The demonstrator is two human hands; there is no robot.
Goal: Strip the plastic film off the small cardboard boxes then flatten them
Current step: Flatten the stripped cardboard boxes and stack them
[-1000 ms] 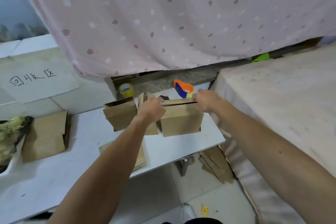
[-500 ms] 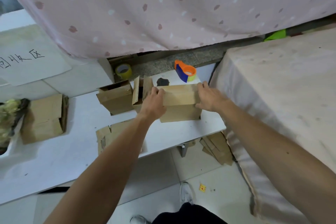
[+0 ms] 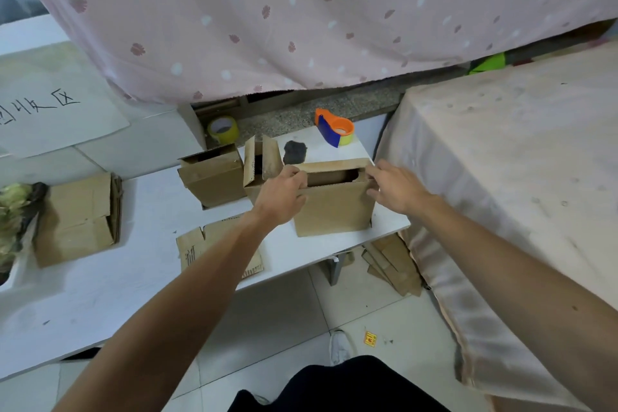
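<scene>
brown box; pink spotted curtain

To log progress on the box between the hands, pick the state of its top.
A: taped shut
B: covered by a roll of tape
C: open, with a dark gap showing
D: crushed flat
C: the box, held at its top edge by the left hand and the right hand, stands upright and shows a dark opening between its flaps.
</scene>
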